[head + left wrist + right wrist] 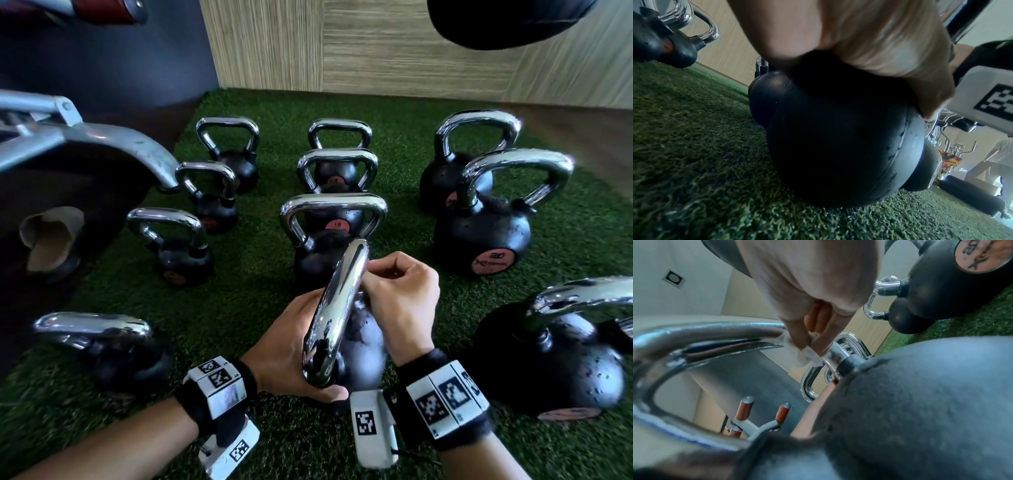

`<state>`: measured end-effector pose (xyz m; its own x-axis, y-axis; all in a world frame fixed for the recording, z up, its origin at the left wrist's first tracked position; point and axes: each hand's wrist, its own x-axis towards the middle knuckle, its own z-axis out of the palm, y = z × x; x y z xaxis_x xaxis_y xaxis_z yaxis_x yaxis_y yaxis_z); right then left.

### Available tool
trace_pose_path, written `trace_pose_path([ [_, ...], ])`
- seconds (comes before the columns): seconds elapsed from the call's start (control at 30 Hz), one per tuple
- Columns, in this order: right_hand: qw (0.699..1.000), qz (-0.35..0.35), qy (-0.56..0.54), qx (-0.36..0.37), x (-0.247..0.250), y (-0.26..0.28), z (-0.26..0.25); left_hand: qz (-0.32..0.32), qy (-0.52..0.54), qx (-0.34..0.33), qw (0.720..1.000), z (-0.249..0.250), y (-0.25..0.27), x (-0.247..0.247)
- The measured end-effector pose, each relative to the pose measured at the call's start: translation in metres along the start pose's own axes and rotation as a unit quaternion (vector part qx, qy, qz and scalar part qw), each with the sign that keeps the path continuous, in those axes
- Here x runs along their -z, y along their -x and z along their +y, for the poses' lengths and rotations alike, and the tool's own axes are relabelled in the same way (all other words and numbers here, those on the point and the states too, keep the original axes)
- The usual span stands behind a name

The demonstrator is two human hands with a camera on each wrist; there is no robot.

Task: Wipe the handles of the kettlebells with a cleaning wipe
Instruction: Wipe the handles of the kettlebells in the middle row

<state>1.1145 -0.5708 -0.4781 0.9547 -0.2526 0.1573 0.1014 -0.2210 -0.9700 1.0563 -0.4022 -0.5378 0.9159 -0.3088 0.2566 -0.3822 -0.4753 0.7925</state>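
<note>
1. Bare left hand [294, 346] and bare right hand [400, 301], forearms uncovered, no sleeves in view.
2. Each wrist carries a black fabric wristband [191, 401] faced with white rectangular tiles printed with black square-pattern markers [219, 378].
3. A white boxy wrist camera housing [371, 430] with its own black marker hangs under each wrist; the right one trails a thin black cable [416, 459].

Bright glare streaks the chrome handle [337, 308]; wide-angle edges bend and blur, and both wrist views are dim, soft.
</note>
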Motion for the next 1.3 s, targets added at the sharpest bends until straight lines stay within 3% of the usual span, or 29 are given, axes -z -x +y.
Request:
trace_pose_path([
  [0.23,0.997,-0.006,0.078,-0.017,-0.006,-0.005,0.008,-0.004,0.034,-0.031,0.999,0.001,-0.002,0.0],
  [0.5,0.988,-0.06,0.142,0.014,-0.009,-0.008,0.015,-0.029,0.008,0.039,0.999,0.004,0.005,0.002],
  [0.57,0.985,-0.078,0.152,0.026,-0.006,-0.008,0.017,-0.062,-0.034,0.074,0.995,0.009,0.004,0.007],
  [0.67,0.978,-0.145,0.148,-0.014,0.008,-0.012,0.032,-0.184,-0.069,0.114,0.974,0.013,0.002,0.033],
  [0.73,0.98,-0.154,0.12,-0.046,0.021,-0.018,0.043,-0.24,0.011,0.141,0.961,0.023,0.003,0.06],
  [0.77,0.982,-0.143,0.115,-0.048,0.026,-0.023,0.048,-0.219,0.076,0.155,0.96,0.033,0.003,0.07],
  [0.83,0.983,-0.134,0.122,-0.035,0.028,-0.033,0.05,-0.106,0.172,0.173,0.964,0.058,0.001,0.08],
  [0.9,0.977,-0.173,0.125,-0.028,0.018,-0.041,0.043,-0.027,0.123,0.177,0.976,0.084,-0.004,0.077],
  [0.97,0.963,-0.248,0.099,-0.044,0.003,-0.045,0.036,-0.018,-0.031,0.163,0.986,0.11,-0.007,0.067],
  [1.07,0.934,-0.351,0.026,-0.055,-0.003,-0.049,0.029,0.001,-0.263,0.089,0.961,0.132,-0.008,0.049],
  [1.13,0.921,-0.386,0.017,-0.039,-0.001,-0.054,0.036,0.013,-0.266,0.082,0.96,0.134,-0.013,0.047],
  [1.3,0.931,-0.359,0.052,-0.029,-0.001,-0.051,0.057,-0.004,-0.237,0.104,0.966,0.126,-0.015,0.05],
])
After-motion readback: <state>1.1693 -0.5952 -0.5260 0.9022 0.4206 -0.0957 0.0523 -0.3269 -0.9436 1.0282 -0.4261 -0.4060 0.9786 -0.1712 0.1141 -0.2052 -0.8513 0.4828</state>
